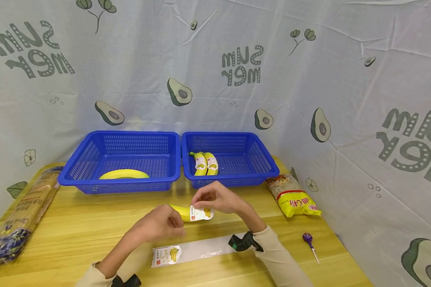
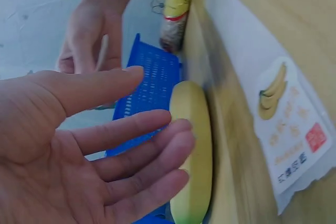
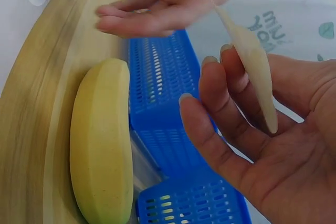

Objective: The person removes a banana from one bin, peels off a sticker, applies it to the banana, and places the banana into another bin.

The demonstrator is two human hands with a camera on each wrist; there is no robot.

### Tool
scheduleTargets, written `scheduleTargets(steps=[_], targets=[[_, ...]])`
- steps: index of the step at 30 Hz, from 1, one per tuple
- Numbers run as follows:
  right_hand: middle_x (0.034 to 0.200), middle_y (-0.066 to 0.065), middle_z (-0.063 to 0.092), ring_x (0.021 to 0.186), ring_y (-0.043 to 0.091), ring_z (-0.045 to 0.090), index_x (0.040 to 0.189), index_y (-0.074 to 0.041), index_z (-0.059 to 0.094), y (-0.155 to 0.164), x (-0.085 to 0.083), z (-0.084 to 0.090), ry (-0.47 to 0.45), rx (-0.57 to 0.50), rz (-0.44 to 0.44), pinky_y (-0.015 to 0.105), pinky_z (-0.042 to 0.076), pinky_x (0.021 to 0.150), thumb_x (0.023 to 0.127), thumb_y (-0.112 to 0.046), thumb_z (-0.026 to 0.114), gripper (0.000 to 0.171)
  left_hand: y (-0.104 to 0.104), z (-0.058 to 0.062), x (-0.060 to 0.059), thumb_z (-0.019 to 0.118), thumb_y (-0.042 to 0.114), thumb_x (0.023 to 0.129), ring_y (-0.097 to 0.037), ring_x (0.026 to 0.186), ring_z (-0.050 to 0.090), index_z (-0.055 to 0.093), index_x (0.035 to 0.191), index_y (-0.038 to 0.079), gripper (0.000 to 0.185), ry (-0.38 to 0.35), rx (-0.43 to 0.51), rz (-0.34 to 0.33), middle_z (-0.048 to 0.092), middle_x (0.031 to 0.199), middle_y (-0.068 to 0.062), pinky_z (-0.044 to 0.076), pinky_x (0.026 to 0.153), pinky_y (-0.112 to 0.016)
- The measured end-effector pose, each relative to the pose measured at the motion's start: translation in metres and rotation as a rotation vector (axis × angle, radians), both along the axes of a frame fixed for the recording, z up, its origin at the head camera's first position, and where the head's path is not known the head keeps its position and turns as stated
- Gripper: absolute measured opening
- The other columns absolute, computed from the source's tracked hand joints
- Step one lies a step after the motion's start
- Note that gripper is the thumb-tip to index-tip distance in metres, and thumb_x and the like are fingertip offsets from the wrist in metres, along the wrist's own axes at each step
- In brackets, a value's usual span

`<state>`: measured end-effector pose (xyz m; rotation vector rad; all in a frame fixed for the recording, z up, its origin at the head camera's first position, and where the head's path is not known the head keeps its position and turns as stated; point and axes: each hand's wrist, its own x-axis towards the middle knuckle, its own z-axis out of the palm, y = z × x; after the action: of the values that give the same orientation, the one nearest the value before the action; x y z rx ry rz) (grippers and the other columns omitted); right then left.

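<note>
A banana [image 1: 182, 212] lies on the wooden table [image 1: 75, 231], directly between the two hands, with a white banana sticker [image 1: 200, 213] over the end nearer the right hand. The right hand [image 1: 217, 198] hovers just above that end, pinching the sticker's edge between thumb and fingertips; in the right wrist view the sticker [image 3: 251, 59] stands edge-on against the loosely spread fingers. The left hand [image 1: 161, 223] sits at the banana's other end, fingers relaxed and nearly straight beside the fruit [image 2: 193, 150]; whether they actually touch it is hard to tell.

Just below both hands lies a backing strip [image 1: 197, 250] carrying one more sticker [image 1: 167, 255]. Beyond the hands stand two blue baskets: the left basket [image 1: 89, 159] holds one plain banana [image 1: 123, 174], the right basket [image 1: 258, 157] two stickered bananas [image 1: 205, 163]. Right of the right hand lie a yellow snack bag [image 1: 294, 197] and a lollipop [image 1: 309, 241].
</note>
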<state>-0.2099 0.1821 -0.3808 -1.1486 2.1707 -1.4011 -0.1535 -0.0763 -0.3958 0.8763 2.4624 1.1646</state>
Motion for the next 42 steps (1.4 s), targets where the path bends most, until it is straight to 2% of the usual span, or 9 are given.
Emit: scheduleTargets(steps=[3,8,16,22,27,31,36,39,42], targets=[[0.097,0.023,0.075,0.080,0.007,0.067,0.107,0.011,0.075,-0.002,0.000,-0.003,0.018,0.000,-0.010,0.027,0.062,0.077,0.100,0.008,0.071,0.009,-0.006,0.004,-0.008,0.083,0.018,0.096,-0.013,0.084,0.071,0.081,0.098,0.005,0.013,-0.062,0.105,-0.025,0.077,0.090,0.002,0.060,0.076,-0.027],[0.093,0.022,0.075,0.080,0.006,0.069,0.110,0.014,0.072,-0.006,0.001,-0.007,0.024,-0.010,-0.022,0.027,0.063,0.075,0.097,0.009,0.074,0.014,-0.008,0.003,-0.015,0.077,0.017,0.101,-0.021,0.085,0.075,0.080,0.104,-0.002,0.019,-0.141,0.238,0.017,0.079,0.094,-0.008,0.064,0.080,-0.040],[0.091,0.019,0.076,0.078,0.004,0.070,0.109,0.012,0.073,-0.011,0.004,-0.007,0.026,0.023,-0.063,0.027,0.064,0.077,0.096,0.008,0.075,0.014,0.002,-0.006,-0.013,0.074,0.006,0.100,-0.017,0.078,0.074,0.080,0.100,-0.007,0.013,-0.134,0.346,0.106,0.079,0.089,-0.013,0.066,0.075,-0.039],[0.092,0.018,0.077,0.079,0.004,0.070,0.107,0.010,0.074,-0.010,0.004,-0.007,0.029,0.038,-0.084,0.028,0.064,0.077,0.096,0.008,0.076,0.012,0.005,-0.008,-0.011,0.073,0.005,0.100,-0.026,0.082,0.073,0.079,0.100,-0.006,0.012,-0.127,0.351,0.156,0.078,0.087,-0.009,0.065,0.075,-0.037],[0.092,0.014,0.079,0.080,0.004,0.070,0.104,0.006,0.078,-0.005,0.000,-0.006,0.088,0.095,-0.107,0.028,0.064,0.076,0.095,0.002,0.080,0.010,0.003,-0.008,-0.014,0.073,0.008,0.100,-0.023,0.081,0.071,0.080,0.095,-0.001,0.012,-0.135,0.316,0.234,0.076,0.083,-0.004,0.059,0.072,-0.032],[0.092,0.013,0.079,0.077,0.005,0.070,0.102,0.004,0.080,0.001,-0.005,-0.009,0.085,0.109,-0.125,0.032,0.065,0.074,0.095,0.002,0.080,0.007,0.001,-0.009,-0.016,0.072,0.007,0.099,-0.027,0.081,0.072,0.080,0.093,-0.001,0.012,-0.152,0.312,0.283,0.075,0.081,-0.004,0.062,0.076,-0.039],[0.093,0.016,0.078,0.072,0.020,0.074,0.101,0.007,0.079,0.002,-0.007,-0.014,0.078,0.101,-0.131,0.041,0.066,0.071,0.096,0.003,0.078,0.005,0.003,-0.015,-0.016,0.073,0.005,0.098,-0.028,0.078,0.072,0.080,0.090,0.001,0.011,-0.134,0.289,0.335,0.075,0.078,-0.003,0.059,0.070,-0.033],[0.091,0.016,0.079,0.072,0.029,0.074,0.099,0.006,0.080,0.001,-0.008,-0.017,0.128,0.118,-0.147,0.038,0.066,0.069,0.096,0.001,0.079,0.005,0.006,-0.019,-0.016,0.073,0.003,0.096,-0.025,0.076,0.072,0.080,0.087,0.002,0.011,-0.101,0.277,0.361,0.075,0.076,-0.003,0.055,0.066,-0.028],[0.090,0.011,0.080,0.073,0.022,0.073,0.098,0.002,0.081,0.000,-0.008,-0.018,0.184,0.154,-0.186,0.029,0.064,0.069,0.095,-0.002,0.082,0.005,0.009,-0.023,-0.015,0.074,0.001,0.094,-0.023,0.073,0.071,0.080,0.086,0.002,0.011,-0.066,0.268,0.386,0.074,0.075,-0.002,0.054,0.064,-0.027]])
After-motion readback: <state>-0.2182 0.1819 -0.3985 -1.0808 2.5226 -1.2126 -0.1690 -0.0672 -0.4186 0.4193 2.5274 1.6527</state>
